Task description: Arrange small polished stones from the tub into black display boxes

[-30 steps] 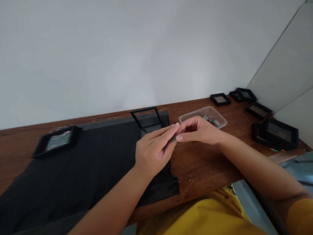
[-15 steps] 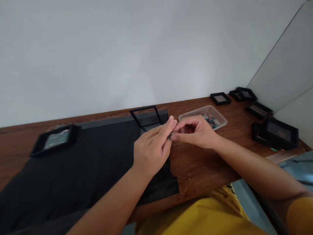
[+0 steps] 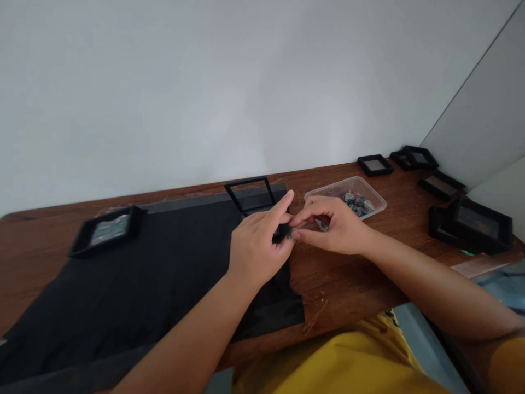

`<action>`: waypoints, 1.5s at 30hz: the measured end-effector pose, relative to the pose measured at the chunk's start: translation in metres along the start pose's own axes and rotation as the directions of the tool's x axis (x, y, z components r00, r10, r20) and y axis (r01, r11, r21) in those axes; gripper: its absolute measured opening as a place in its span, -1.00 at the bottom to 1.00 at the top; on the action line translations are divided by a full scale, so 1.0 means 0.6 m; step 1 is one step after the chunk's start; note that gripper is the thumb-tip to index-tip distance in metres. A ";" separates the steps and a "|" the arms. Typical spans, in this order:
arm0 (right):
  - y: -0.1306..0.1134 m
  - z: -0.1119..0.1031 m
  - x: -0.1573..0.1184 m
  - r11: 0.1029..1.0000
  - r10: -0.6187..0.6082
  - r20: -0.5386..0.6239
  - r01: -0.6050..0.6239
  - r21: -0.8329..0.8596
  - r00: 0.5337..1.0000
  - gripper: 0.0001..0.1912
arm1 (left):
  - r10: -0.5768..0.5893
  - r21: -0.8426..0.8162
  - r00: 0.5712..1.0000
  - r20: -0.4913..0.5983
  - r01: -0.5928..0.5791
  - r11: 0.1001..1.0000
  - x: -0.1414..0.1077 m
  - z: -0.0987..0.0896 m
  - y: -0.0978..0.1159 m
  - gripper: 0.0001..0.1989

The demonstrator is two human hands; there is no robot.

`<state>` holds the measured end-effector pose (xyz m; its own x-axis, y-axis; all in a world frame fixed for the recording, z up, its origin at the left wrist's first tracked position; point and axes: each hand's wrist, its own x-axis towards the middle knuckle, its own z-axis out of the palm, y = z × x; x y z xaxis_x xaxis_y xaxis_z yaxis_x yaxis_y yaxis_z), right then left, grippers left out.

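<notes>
My left hand (image 3: 257,241) is over the right end of a black cloth (image 3: 176,262), its index finger raised and its thumb bent toward my right fingertips. My right hand (image 3: 334,225) pinches a small shiny, greenish chip (image 3: 292,234) between thumb and index finger. The chip sits where the fingertips of both hands meet, and my left fingers seem to grip it too, though they partly hide it. Another pale chip (image 3: 322,225) shows under my curled right fingers. Behind my left hand stands a black frame's raised lid (image 3: 249,195); its lower part is hidden.
A clear plastic tub (image 3: 373,191) holds several coloured chips. At left lies a black frame box (image 3: 84,241) filled with shiny pieces. More black frames (image 3: 375,165) stand along the wall, with stacked ones (image 3: 478,224) at right on the wooden table (image 3: 348,284).
My left index finger has lifted away from the other fingers, opening a gap above the thumb. The chip now shows more clearly between the fingertips. The view has shifted slightly left.
</notes>
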<state>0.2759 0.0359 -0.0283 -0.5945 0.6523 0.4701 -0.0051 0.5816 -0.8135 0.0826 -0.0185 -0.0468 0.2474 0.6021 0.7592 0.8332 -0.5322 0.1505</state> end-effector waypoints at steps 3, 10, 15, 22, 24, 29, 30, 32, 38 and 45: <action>-0.002 0.000 -0.001 1.000 -0.003 0.018 0.003 -0.021 1.000 -0.89 | -0.041 -0.015 0.999 0.020 0.041 0.999 -0.001 0.002 0.000 -0.35; -0.009 0.005 -0.003 0.985 0.152 0.096 -0.159 0.066 0.984 -0.83 | -0.047 -0.065 0.999 -0.002 0.047 0.997 -0.003 0.007 -0.001 -0.28; -0.012 0.007 -0.003 0.956 0.207 0.169 -0.236 0.175 0.964 -0.79 | -0.042 -0.089 0.999 0.016 0.043 0.995 -0.001 0.008 0.000 -0.31; -0.017 -0.014 0.010 0.905 0.279 0.186 -0.323 0.278 0.942 -0.65 | 0.075 0.015 0.989 -0.127 -0.074 0.997 0.006 0.002 0.005 -0.42; -0.018 -0.020 0.011 0.881 0.308 0.230 -0.368 0.298 0.923 -0.62 | 0.101 0.042 0.985 -0.140 -0.096 0.995 0.005 0.000 0.004 -0.46; -0.017 -0.024 0.009 0.856 0.342 0.288 -0.423 0.299 0.895 -0.63 | 0.116 0.049 0.987 -0.115 -0.111 0.993 0.003 -0.004 -0.001 -0.71; -0.017 -0.024 0.009 0.852 0.346 0.295 -0.430 0.298 0.890 -0.63 | 0.114 0.043 0.987 -0.109 -0.110 0.993 0.003 -0.004 -0.002 -0.72; -0.017 -0.023 0.009 0.842 0.358 0.299 -0.444 0.307 0.885 -0.65 | 0.129 0.023 0.986 -0.108 -0.127 0.992 0.004 -0.004 -0.003 -0.69; -0.020 -0.025 0.012 0.829 0.362 0.315 -0.458 0.322 0.877 -0.68 | 0.114 -0.028 0.991 -0.067 -0.116 0.993 0.004 0.000 -0.011 -0.61; -0.019 -0.022 0.011 0.849 0.353 0.317 -0.443 0.287 0.881 -0.61 | 0.133 -0.131 0.987 -0.090 -0.144 0.981 0.008 -0.002 -0.014 -0.66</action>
<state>0.2826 0.0401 -0.0113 -0.7799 0.6256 0.0186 0.0288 0.0655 -0.9974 0.0762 -0.0117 -0.0437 0.3104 0.4697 0.8264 0.7169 -0.6866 0.1209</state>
